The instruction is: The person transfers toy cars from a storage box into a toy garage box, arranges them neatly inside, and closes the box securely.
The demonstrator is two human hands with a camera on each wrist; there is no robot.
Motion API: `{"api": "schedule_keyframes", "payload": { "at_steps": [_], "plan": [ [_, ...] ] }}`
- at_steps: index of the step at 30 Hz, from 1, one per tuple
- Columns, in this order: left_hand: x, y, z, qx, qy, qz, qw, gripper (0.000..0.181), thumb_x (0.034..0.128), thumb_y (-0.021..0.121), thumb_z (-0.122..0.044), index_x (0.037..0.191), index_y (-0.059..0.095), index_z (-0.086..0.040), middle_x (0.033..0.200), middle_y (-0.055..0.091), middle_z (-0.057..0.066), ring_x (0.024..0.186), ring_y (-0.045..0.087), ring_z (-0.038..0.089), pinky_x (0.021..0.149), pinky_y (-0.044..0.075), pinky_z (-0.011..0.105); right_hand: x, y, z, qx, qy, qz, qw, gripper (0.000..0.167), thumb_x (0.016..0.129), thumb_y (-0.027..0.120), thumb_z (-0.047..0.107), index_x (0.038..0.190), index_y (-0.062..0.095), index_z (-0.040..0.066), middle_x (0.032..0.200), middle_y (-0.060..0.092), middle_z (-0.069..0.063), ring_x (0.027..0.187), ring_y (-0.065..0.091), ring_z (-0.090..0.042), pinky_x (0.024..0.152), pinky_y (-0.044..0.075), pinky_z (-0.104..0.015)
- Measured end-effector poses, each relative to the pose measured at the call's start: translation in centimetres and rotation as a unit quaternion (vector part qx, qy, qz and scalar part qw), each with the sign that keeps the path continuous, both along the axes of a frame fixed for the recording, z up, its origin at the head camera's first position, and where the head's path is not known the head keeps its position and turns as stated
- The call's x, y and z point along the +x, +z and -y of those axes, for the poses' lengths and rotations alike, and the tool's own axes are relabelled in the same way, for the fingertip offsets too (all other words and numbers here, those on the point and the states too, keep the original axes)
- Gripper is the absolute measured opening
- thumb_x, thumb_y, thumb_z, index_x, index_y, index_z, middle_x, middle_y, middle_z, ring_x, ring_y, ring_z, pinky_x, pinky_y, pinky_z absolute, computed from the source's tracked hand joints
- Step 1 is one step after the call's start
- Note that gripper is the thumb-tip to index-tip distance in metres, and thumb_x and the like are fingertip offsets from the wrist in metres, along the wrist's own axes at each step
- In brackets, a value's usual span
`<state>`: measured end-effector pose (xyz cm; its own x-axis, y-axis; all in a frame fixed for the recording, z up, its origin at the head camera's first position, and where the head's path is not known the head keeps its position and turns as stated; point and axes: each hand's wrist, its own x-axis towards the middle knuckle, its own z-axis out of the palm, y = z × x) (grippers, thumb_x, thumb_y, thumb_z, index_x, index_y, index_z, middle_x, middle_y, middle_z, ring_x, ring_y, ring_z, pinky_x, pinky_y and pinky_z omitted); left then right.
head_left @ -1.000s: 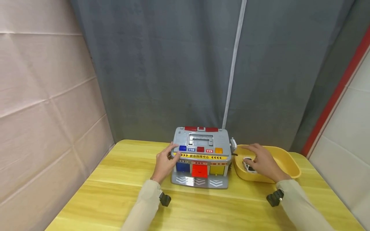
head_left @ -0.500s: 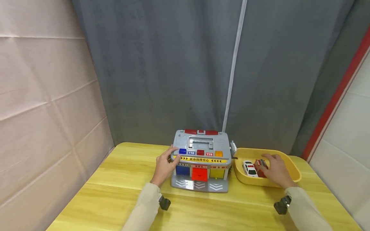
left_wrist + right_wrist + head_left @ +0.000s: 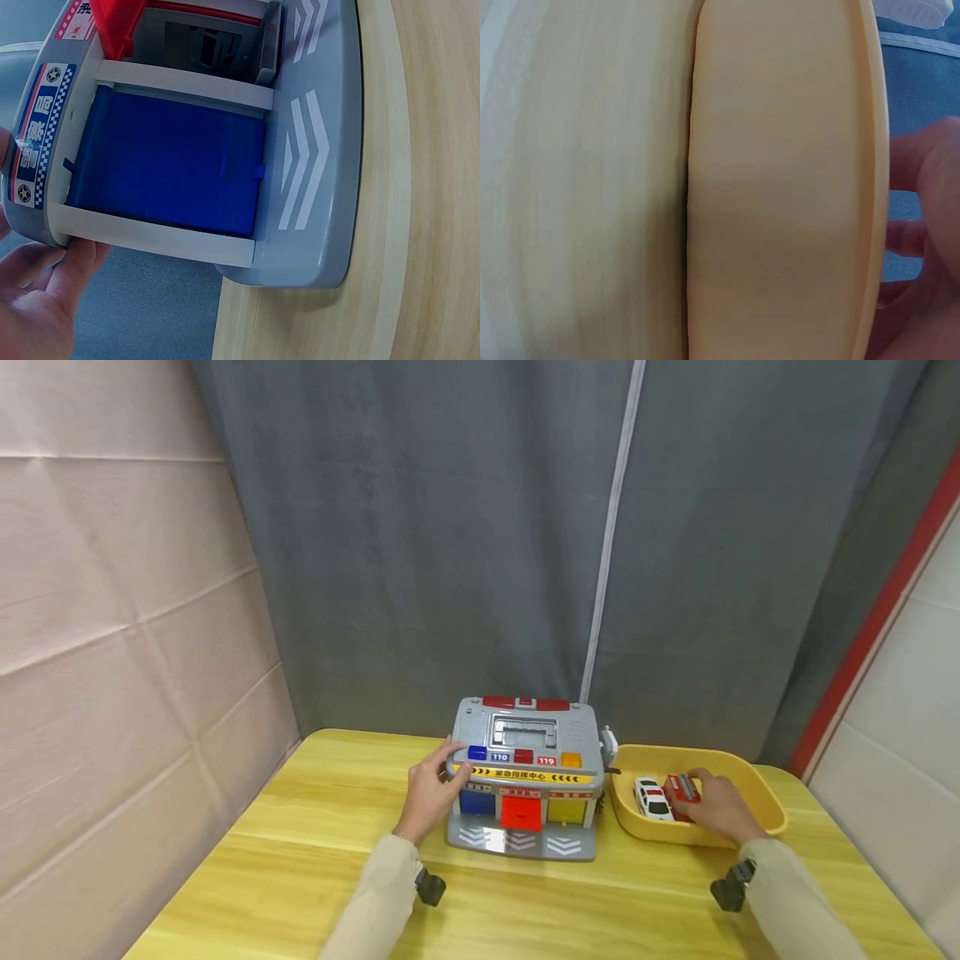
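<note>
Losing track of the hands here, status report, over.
Left hand gripping toy station, left side. Right hand at red toy truck in yellow bin, grip unclear. White toy car close beside it. Bin wall blocks right wrist view.

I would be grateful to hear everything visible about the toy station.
The toy station looks like glossy plastic: a grey roof with a folded-down handle, coloured buttons and a lettered yellow strip, and a pale part jutting from its right side. Its blue door is closed, the red door open, the yellow door apparently closed. White chevrons mark its forecourt. It stands upright on the table, left of the yellow tray, the left hand gripping its roof's left end.
</note>
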<state>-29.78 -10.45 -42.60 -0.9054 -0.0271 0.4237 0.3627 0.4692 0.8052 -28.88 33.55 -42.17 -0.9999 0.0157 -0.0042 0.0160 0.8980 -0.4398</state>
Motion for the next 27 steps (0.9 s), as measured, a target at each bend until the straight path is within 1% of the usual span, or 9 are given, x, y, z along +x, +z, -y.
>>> {"api": "schedule_keyframes", "payload": {
  "at_steps": [7,10,14,16,19,21,23,27],
  "plan": [
    [0.1,0.2,-0.1,-0.003,-0.002,0.014,0.9999,0.033,0.094,0.069,-0.029,0.125,0.068,-0.017,0.155,0.047,0.017,0.128,0.061,0.04,0.101,0.057,0.048,-0.7,-0.1,0.1,0.002,-0.006,0.034,0.9994,0.078,0.086,0.073,0.028,0.138,0.035,-0.017,0.12,0.054,-0.041,0.103,0.056,-0.046,0.094,0.052,-0.062],
    [0.1,0.2,-0.1,0.001,-0.004,0.018,0.9998,0.034,0.0939,0.069,-0.028,0.126,0.068,-0.017,0.155,0.046,0.016,0.128,0.06,0.041,0.101,0.056,0.047,-0.9,-0.1,0.1,0.001,-0.012,0.055,0.9984,0.084,0.084,0.075,0.029,0.139,0.031,-0.017,0.122,0.053,-0.042,0.104,0.057,-0.047,0.095,0.051,-0.062],
    [0.1,0.2,-0.1,0.005,-0.005,0.015,0.9999,0.034,0.0935,0.069,-0.027,0.126,0.068,-0.017,0.155,0.046,0.016,0.127,0.061,0.041,0.101,0.057,0.047,-1.2,-0.2,0.0,0.0,-0.012,0.073,0.9973,0.092,0.082,0.077,0.028,0.141,0.025,-0.019,0.125,0.051,-0.044,0.106,0.056,-0.049,0.097,0.05,-0.064],
    [0.1,0.2,-0.1,0.002,-0.005,0.015,0.9999,0.034,0.0937,0.069,-0.028,0.126,0.068,-0.017,0.155,0.046,0.016,0.127,0.061,0.041,0.101,0.057,0.046,-1.4,-0.3,-0.2,0.002,-0.011,0.077,0.997,0.091,0.081,0.076,0.027,0.14,0.024,-0.021,0.123,0.051,-0.044,0.104,0.056,-0.048,0.095,0.051,-0.062],
    [0.1,0.2,0.0,0.0,-0.004,0.017,0.9998,0.034,0.0942,0.068,-0.028,0.126,0.068,-0.017,0.156,0.046,0.016,0.128,0.06,0.04,0.101,0.057,0.047,-1.5,-0.4,-0.4,0.003,-0.009,0.084,0.9964,0.087,0.079,0.073,0.024,0.136,0.027,-0.022,0.118,0.054,-0.041,0.099,0.057,-0.045,0.091,0.053,-0.057],
    [0.2,0.1,0.0,-0.001,-0.005,0.02,0.9998,0.033,0.0942,0.068,-0.029,0.125,0.068,-0.017,0.156,0.046,0.016,0.13,0.059,0.041,0.101,0.057,0.047,-1.5,-0.5,-0.5,0.003,-0.01,0.093,0.9957,0.084,0.079,0.072,0.026,0.134,0.029,-0.022,0.116,0.055,-0.039,0.098,0.057,-0.043,0.088,0.053,-0.055],
    [0.2,0.1,0.0,0.0,-0.004,0.021,0.9998,0.033,0.0941,0.068,-0.029,0.125,0.068,-0.017,0.156,0.046,0.016,0.13,0.059,0.04,0.101,0.057,0.047,-1.6,-0.5,-0.6,-0.003,-0.012,0.098,0.9951,0.083,0.078,0.071,0.027,0.133,0.031,-0.022,0.115,0.055,-0.038,0.097,0.057,-0.042,0.087,0.053,-0.054],
    [0.2,0.1,0.0,0.001,-0.003,0.018,0.9998,0.033,0.0934,0.068,-0.029,0.124,0.069,-0.018,0.155,0.047,0.016,0.129,0.06,0.039,0.101,0.057,0.046,-1.6,-0.5,-1.0,-0.022,-0.016,0.103,0.9943,0.085,0.08,0.07,0.03,0.135,0.03,-0.021,0.116,0.055,-0.036,0.097,0.056,-0.041,0.088,0.052,-0.052]
  ]
}}
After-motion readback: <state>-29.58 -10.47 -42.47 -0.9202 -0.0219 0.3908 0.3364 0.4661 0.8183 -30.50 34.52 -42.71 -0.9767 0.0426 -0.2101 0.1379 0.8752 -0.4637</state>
